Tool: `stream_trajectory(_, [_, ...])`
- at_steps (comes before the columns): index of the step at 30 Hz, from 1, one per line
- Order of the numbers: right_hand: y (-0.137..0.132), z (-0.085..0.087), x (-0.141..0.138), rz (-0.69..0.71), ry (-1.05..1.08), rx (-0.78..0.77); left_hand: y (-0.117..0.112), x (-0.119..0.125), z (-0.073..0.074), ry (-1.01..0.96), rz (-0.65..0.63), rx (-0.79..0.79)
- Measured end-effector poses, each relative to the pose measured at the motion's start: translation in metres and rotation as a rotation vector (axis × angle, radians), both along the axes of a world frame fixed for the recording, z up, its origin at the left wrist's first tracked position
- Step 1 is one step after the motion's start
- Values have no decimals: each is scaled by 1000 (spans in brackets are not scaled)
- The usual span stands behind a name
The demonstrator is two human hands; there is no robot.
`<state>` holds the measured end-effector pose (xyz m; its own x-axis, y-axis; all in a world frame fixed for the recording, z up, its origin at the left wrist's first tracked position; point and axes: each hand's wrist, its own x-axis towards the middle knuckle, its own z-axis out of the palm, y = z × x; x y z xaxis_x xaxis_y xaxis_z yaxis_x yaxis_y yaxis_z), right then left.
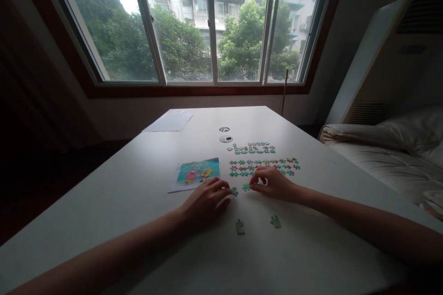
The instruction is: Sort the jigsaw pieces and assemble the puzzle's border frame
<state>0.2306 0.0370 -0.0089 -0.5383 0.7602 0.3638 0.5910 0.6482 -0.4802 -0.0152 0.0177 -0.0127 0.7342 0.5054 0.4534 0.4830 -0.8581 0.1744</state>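
My left hand [208,197] rests on the white table, fingers curled, with a green puzzle piece [235,191] at its fingertips. Just across from it, my right hand [273,183] pinches thumb and forefinger at the edge of another green puzzle piece [246,187]. A small gap separates these two pieces. Part of one more piece shows beneath the right hand. Nearer to me lie two loose pieces, a left one [240,227] and a right one [275,222]. Behind the left hand is a picture sheet [198,171] with cartoon figures on a teal background.
Rows of puzzle pieces [247,162] lie beyond my hands, with further rows behind them. Two round inserts [226,138] sit farther back on the table [138,179]. A paper sheet [168,121] lies at the far left corner. A padded seat or bed [374,147] stands at right.
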Motion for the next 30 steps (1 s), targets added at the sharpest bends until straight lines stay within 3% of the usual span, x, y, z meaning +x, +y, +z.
stream_trajectory(7, [3,-2,-14,-11,16,-78,-4,2,2,112,-21,-5])
stream_trajectory(30, [3,-10,-10,17,-8,7,-4,9,3,102,-55,-95])
